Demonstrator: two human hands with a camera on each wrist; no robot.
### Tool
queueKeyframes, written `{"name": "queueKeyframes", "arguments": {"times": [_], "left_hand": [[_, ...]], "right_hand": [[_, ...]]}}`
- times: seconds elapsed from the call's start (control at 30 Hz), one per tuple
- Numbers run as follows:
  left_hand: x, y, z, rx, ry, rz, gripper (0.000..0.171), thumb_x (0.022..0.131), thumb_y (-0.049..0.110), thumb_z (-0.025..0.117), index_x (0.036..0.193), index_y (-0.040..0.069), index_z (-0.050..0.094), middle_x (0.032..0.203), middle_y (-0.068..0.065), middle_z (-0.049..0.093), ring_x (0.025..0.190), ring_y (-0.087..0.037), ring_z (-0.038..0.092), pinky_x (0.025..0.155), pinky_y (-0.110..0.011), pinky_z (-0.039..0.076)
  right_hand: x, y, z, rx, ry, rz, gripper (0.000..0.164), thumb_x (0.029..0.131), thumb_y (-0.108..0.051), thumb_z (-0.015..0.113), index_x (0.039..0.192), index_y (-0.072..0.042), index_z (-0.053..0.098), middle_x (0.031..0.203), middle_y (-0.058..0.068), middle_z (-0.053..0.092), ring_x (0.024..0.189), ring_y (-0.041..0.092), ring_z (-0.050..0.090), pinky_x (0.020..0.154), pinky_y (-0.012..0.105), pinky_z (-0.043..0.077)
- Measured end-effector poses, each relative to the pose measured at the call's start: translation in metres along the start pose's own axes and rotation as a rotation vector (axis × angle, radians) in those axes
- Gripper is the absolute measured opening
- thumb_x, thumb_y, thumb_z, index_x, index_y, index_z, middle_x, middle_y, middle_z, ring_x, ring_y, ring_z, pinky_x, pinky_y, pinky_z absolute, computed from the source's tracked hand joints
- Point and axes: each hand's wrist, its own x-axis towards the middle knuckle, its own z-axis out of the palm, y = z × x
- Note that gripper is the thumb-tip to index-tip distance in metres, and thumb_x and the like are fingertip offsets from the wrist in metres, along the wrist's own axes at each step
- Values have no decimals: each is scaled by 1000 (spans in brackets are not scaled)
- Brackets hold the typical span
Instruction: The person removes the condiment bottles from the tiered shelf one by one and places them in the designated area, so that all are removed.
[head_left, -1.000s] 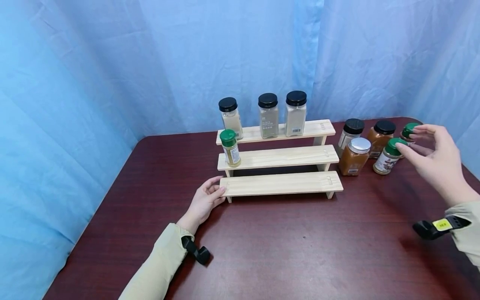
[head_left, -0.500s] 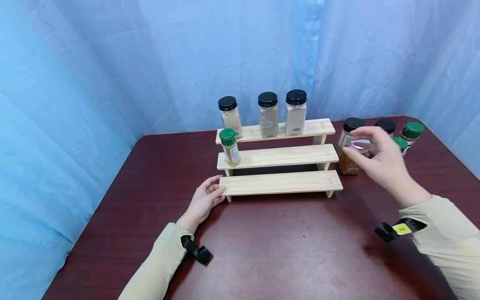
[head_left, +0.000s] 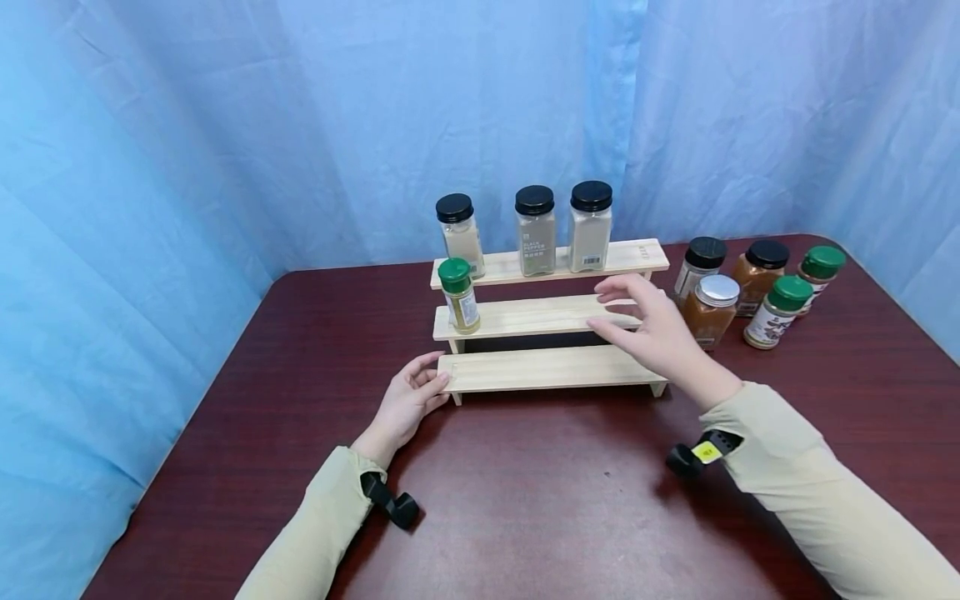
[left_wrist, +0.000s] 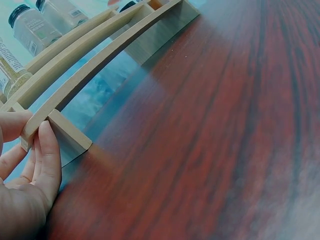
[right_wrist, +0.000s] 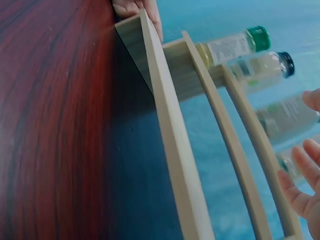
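My left hand [head_left: 403, 406] pinches the left end of the lowest board of a three-tier wooden spice rack [head_left: 540, 369]; in the left wrist view, thumb and fingers of this hand [left_wrist: 37, 175] meet around the board's corner. My right hand [head_left: 651, 327] holds nothing, its fingers loosely curved and spread above the right part of the middle tier. On that tier's left end stands a green-capped spice jar [head_left: 461, 307]. Three black-capped jars are upright on the top tier: a pale one [head_left: 463, 240], a grey pepper jar [head_left: 537, 243] and another grey one [head_left: 590, 242].
Several jars stand right of the rack on the dark red table [head_left: 525, 500]: a silver-lidded brown jar [head_left: 708, 321], black-capped jars [head_left: 753, 279] and two green-capped jars [head_left: 772, 321]. Blue curtains [head_left: 375, 125] hang behind and beside the table.
My right hand has moved left from the green-capped jars at the right, past the silver-lidded jar, to over the middle tier. The left hand has stayed at the rack's corner.
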Motion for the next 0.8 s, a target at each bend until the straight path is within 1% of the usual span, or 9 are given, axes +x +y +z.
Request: {"name": "queueKeyframes", "arguments": {"times": [0.07,0.17,0.23,0.5,0.6,0.7,0.8], "left_hand": [[0,0,0,0,0,-1,49,94,-4,50,140,-1,35,83,7,56,67,-1,56,65,-15,51],[0,0,0,2,3,-3,49,94,-4,50,140,0,35,84,7,56,67,-1,56,65,-14,52],[0,0,0,3,5,-3,49,94,-4,50,140,0,35,84,7,56,67,-1,56,65,-14,51],[0,-1,-1,5,1,1,49,94,-4,50,141,-1,34,83,7,56,67,-1,55,65,-15,51],[0,0,-1,4,2,0,49,94,-4,50,141,-1,34,83,7,56,68,-1,55,65,-14,51],[0,0,-1,4,3,-2,49,94,-4,50,141,-1,34,83,7,56,68,-1,56,65,-14,51],[0,1,0,6,1,-2,49,94,-4,50,141,-1,34,84,7,56,69,-1,56,65,-14,51]], "right_hand": [[4,0,8,26,-24,11,39,86,-5,68,120,3,51,117,16,55,106,14,54,93,44,49],[8,-2,17,70,-54,22,40,86,-6,68,121,3,50,118,17,54,108,25,54,95,47,48],[11,-5,22,95,-67,30,41,86,-7,68,122,3,50,119,17,53,110,29,54,96,48,48],[18,-11,39,167,-96,37,46,86,-8,68,126,2,48,123,18,52,113,30,53,98,46,47],[22,-14,47,193,-110,36,50,85,-8,70,129,0,47,124,18,52,114,30,53,98,45,47],[27,-18,53,196,-131,35,55,84,-10,71,133,-4,45,125,16,52,114,29,53,98,45,46],[35,-24,58,174,-148,10,60,84,-11,72,136,-6,43,126,15,51,115,28,53,99,45,46]]}}
